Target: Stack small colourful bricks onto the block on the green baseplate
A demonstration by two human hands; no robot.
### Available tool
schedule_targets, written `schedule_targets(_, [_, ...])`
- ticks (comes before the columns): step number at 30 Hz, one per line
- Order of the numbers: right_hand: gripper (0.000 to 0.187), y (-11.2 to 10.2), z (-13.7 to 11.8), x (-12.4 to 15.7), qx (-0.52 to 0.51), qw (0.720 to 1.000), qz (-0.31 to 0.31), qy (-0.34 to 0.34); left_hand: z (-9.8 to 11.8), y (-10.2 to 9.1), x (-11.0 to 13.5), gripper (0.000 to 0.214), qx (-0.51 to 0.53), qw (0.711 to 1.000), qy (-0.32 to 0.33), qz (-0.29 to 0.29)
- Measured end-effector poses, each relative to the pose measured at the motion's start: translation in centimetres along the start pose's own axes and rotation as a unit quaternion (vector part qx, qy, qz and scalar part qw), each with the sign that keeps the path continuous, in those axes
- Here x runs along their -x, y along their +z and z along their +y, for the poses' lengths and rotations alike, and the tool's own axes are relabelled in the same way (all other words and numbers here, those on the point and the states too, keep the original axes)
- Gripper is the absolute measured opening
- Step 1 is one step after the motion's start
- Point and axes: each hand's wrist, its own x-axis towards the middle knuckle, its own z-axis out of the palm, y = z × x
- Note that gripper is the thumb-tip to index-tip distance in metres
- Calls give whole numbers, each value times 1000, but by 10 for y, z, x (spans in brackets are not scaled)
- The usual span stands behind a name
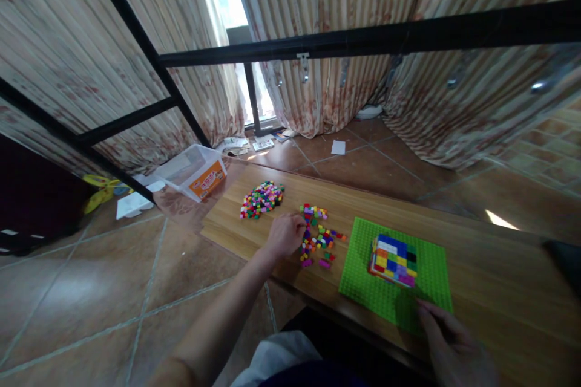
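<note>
My left hand is over the table at the left side of a loose spread of small toy bricks. Its fingers are closed and bent down toward the bricks; whatever they pinch is hidden. A block built of coloured bricks stands on a green studded baseplate, its top a patchwork of blue, white, yellow, green and purple. My right hand is at the baseplate's near right corner, just in front of the block. Thumb and forefinger come together there, and I cannot make out anything between them.
A denser pile of small bricks lies at the left end of the wooden table. Beyond that end, a clear plastic box with an orange label stands on a see-through sheet. A black metal rail crosses before the curtains.
</note>
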Motion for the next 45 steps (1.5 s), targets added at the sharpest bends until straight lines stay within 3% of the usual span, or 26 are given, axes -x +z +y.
schedule_targets(4, [51,0,1,-1,8,1000,11,-9,5,-2,-5,20,-26,999,-16,11])
schedule_targets(9, [53,0,2,-2,14,1000,-9,4,8,2,-31,28,-60,997,-21,42])
schedule_targets(15, [53,-1,-2,0,31,999,-9,20,11,11,-61,28,-79,997,-24,9])
schedule_targets(20, [52,1,-6,2,8,1000,11,-1,12,14,-62,21,-77,997,-24,-9])
schedule_targets(28, [53,3,-7,1,-21,999,-11,28,16,7,-32,18,-54,998,-12,26])
schedule_targets(32, [49,2,-15,7,-54,998,11,8,34,0,-4,14,67,996,-10,54])
schedule_targets(35, [42,2,-33,20,-83,993,35,-71,63,0,23,13,200,979,-4,35])
schedule_targets(40, [27,5,-62,43,-105,966,-5,-237,116,15,60,11,297,953,30,-54])
schedule_targets(45, [22,2,-59,47,-78,955,14,-285,143,29,70,10,351,930,34,-108])
